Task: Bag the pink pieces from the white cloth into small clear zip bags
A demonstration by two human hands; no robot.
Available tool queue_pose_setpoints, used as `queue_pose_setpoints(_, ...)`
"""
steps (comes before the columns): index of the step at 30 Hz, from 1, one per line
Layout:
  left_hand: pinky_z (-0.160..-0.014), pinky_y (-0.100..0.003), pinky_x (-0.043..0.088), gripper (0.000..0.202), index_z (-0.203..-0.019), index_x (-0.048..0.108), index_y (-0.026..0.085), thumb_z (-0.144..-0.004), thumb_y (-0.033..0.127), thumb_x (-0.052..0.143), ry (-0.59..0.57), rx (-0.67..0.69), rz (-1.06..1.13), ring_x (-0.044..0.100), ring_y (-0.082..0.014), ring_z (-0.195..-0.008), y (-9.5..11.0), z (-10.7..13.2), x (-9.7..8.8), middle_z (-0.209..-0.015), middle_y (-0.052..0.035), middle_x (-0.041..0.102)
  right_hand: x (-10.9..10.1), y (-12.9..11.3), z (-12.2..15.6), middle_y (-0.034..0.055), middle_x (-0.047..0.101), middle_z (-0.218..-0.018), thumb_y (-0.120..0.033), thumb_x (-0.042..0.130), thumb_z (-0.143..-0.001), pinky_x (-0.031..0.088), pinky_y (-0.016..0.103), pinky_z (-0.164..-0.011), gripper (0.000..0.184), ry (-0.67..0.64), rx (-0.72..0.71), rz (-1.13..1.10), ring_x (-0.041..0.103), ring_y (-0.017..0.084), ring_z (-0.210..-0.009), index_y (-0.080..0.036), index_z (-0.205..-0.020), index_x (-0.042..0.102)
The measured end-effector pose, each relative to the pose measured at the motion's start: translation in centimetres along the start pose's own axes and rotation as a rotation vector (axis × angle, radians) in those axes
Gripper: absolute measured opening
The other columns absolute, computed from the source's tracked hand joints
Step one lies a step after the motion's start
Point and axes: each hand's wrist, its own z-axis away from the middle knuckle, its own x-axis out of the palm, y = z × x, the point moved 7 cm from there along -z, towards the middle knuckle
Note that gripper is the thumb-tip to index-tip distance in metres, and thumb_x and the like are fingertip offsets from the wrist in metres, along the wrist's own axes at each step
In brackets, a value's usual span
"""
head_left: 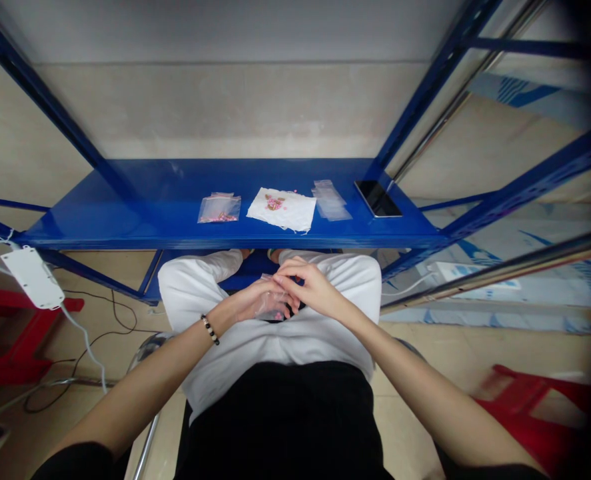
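**Hands:** your left hand [254, 301] is half closed, its fingers curled around a small clear plastic bag [271, 307]; your right hand [312, 287] lies partly over it, fingers bent down toward the bag; you can't tell from this view whether the right has hold of the bag.
**Bag:** it sits between your hands, above your white top [270, 350]; your left hand looks nearer; the hands hide most of it, so its long axis can't be read.
**Wrist:** a beaded bracelet [209, 329] circles your left wrist.
**Blue steel shelf** [150, 210]**:** it stands ahead of your hands; along its front edge, left to right, lie a clear bag of pink pieces [219, 209], a white sheet with pink pieces on it [281, 209], a stack of clear bags [331, 201] and a black smartphone [378, 199], near the right corner.
**Floor:** a white power strip [32, 277] hangs at your left, beside a red stool [15, 333]; another red stool [530, 417] stands at your right.
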Motion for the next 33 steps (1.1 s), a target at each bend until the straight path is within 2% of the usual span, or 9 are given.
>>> queue_pose_setpoints(4, -0.068, -0.030, 0.045, 0.026, -0.091, 0.068, 0.008, -0.079, 0.029, 0.062, -0.023, 0.035, 0.025, 0.064, -0.0216, -0.078, 0.0, -0.1, -0.1, -0.090, -0.0153, 0.068, 0.0, -0.2, 0.2, 0.0057, 0.067, -0.085, -0.032, 0.050, -0.098, 0.042, 0.034, -0.081, 0.029, -0.004, -0.021, 0.035, 0.056, 0.019, -0.087, -0.019, -0.085, 0.072)
queue_pose_setpoints(9, -0.070, -0.032, 0.044, 0.024, -0.086, 0.069, 0.007, -0.077, 0.028, 0.061, -0.025, 0.073, 0.049, 0.064, -0.0231, -0.080, 0.1, -0.2, -0.4, -0.089, -0.0156, 0.068, -0.3, -0.3, 0.2, 0.0057, 0.069, -0.088, -0.032, 0.051, -0.098, 0.043, 0.035, -0.083, 0.027, 0.005, -0.051, 0.034, 0.057, 0.020, -0.087, -0.020, -0.090, 0.074)
queue_pose_setpoints(15, -0.077, -0.035, 0.045, 0.027, -0.092, 0.069, 0.007, -0.080, 0.028, 0.057, -0.050, 0.084, 0.081, 0.064, -0.0242, -0.085, -0.1, -0.3, -0.6, -0.092, -0.0165, 0.068, -0.5, 0.0, 0.3, 0.0053, 0.072, -0.087, -0.030, 0.052, -0.097, 0.046, 0.035, -0.081, 0.025, 0.050, -0.017, 0.022, 0.058, 0.020, -0.089, -0.023, -0.106, 0.074)
queue_pose_setpoints(23, -0.080, -0.037, 0.045, 0.025, -0.090, 0.067, 0.008, -0.074, 0.024, 0.058, -0.033, 0.097, 0.098, 0.064, -0.0247, -0.084, 0.3, 0.0, -0.3, -0.090, -0.0162, 0.068, -0.9, -0.4, 0.4, 0.0059, 0.071, -0.091, -0.024, 0.057, -0.093, 0.047, 0.034, -0.080, 0.019, 0.129, -0.016, 0.020, 0.058, 0.020, -0.089, -0.022, -0.103, 0.073)
queue_pose_setpoints(28, -0.079, -0.037, 0.047, 0.029, -0.098, 0.065, 0.009, -0.072, 0.020, 0.059, -0.029, 0.124, 0.075, 0.064, -0.0247, -0.085, 1.0, 0.4, 0.2, -0.089, -0.0149, 0.068, -1.2, -0.3, 0.5, 0.0064, 0.070, -0.091, -0.025, 0.057, -0.093, 0.048, 0.034, -0.077, 0.018, 0.193, 0.017, -0.018, 0.058, 0.020, -0.088, -0.022, -0.103, 0.072)
queue_pose_setpoints(33, -0.079, -0.036, 0.047, 0.028, -0.098, 0.064, 0.010, -0.073, 0.020, 0.057, -0.010, 0.112, 0.130, 0.064, -0.0237, -0.084, 0.8, 0.4, 0.0, -0.090, -0.0134, 0.066, -1.6, -0.4, 0.3, 0.0076, 0.070, -0.095, -0.027, 0.056, -0.093, 0.048, 0.035, -0.077, 0.020, 0.207, 0.018, -0.076, 0.059, 0.020, -0.090, -0.021, -0.105, 0.071)
